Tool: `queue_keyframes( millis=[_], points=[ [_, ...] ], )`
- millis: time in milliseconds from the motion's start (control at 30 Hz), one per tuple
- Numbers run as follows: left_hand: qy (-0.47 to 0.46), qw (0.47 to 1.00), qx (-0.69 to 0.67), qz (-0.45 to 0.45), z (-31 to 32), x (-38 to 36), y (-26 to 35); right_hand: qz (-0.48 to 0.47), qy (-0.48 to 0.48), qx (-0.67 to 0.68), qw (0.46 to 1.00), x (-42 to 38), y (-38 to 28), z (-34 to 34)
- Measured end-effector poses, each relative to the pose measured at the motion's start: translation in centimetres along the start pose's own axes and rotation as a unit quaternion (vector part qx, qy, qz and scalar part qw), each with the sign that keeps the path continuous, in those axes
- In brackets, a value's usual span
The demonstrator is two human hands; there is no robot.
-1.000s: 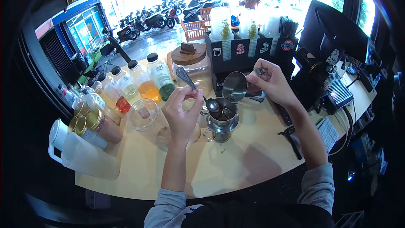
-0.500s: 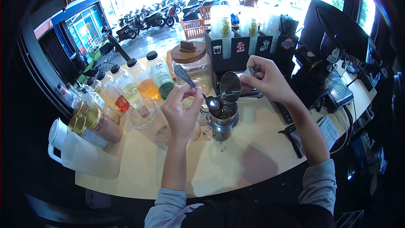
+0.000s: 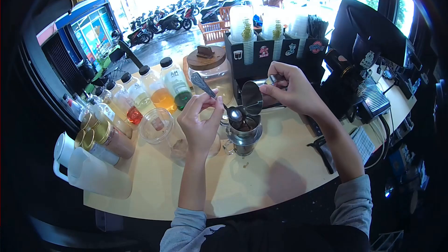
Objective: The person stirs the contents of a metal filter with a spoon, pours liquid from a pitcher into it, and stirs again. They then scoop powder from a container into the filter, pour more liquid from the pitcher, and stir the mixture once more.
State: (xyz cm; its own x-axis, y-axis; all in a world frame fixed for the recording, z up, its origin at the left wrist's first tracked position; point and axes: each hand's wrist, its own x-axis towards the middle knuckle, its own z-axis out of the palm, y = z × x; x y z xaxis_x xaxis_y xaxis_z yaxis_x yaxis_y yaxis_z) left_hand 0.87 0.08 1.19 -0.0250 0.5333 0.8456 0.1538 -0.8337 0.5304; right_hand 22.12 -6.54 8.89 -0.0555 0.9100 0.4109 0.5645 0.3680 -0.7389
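Note:
My left hand pinches a metal spoon, its handle pointing up and its bowl over the mouth of a metal drip filter. Dark contents show inside the filter, which sits upright on a cup with a clear handle on the wooden counter. To the right of the spoon, my right hand is closed round the handle of a small round metal piece. That piece is tilted on edge just above the filter's rim.
An open clear jar stands left of my left hand. Bottles with coloured liquids and a wooden-lidded jar are behind. A black cup holder is at the back, an espresso machine at right. A person is outside.
The round metal piece in my right hand has shifted slightly left, closer to the spoon. My left hand and the spoon have barely moved.

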Motion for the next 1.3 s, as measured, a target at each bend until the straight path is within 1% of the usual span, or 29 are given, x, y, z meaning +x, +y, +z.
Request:
queue_keyframes(
  millis=[133, 467, 567, 667, 733, 767, 867, 933, 1167, 1300],
  points=[
    [0.001, 1.000, 0.000, 0.002, 0.1, 0.0, 0.1, 0.011, 0.004, -0.023, 1.000, -0.1, -0.7, 0.1],
    [-0.002, 1.000, 0.005, 0.004, 0.0, 0.0, 0.1, 0.013, 0.005, -0.029, 0.999, -0.1, -0.8, 0.2],
    [0.005, 1.000, 0.009, 0.015, -0.2, 0.0, 0.2, 0.000, 0.011, -0.018, 1.000, -0.1, -0.4, -0.1],
    [-0.012, 0.999, 0.036, 0.035, -0.4, 0.0, 0.3, 0.001, 0.017, 0.014, 1.000, -0.1, -0.4, -0.3],
    [0.016, 0.997, 0.039, 0.060, -0.1, 0.1, 0.2, -0.002, 0.024, 0.013, 1.000, -0.1, -0.3, -0.4],
    [0.016, 0.997, 0.039, 0.060, -0.1, 0.1, 0.2, -0.002, 0.024, 0.013, 1.000, -0.1, -0.3, -0.4],
    [0.012, 0.997, 0.040, 0.069, -0.1, 0.1, 0.3, 0.005, 0.028, 0.024, 0.999, -0.2, -0.2, -0.4],
    [-0.014, 0.996, 0.062, 0.070, -0.3, 0.1, 0.4, -0.001, 0.027, 0.011, 1.000, -0.1, -0.2, -0.3],
    [-0.019, 0.995, 0.069, 0.074, -0.3, 0.1, 0.6, 0.008, 0.025, -0.005, 1.000, 0.1, -0.2, 0.5],
    [-0.022, 0.994, 0.070, 0.075, -0.2, 0.1, 0.7, -0.008, 0.032, -0.017, 0.999, 0.3, -0.2, 1.0]
  ],
)
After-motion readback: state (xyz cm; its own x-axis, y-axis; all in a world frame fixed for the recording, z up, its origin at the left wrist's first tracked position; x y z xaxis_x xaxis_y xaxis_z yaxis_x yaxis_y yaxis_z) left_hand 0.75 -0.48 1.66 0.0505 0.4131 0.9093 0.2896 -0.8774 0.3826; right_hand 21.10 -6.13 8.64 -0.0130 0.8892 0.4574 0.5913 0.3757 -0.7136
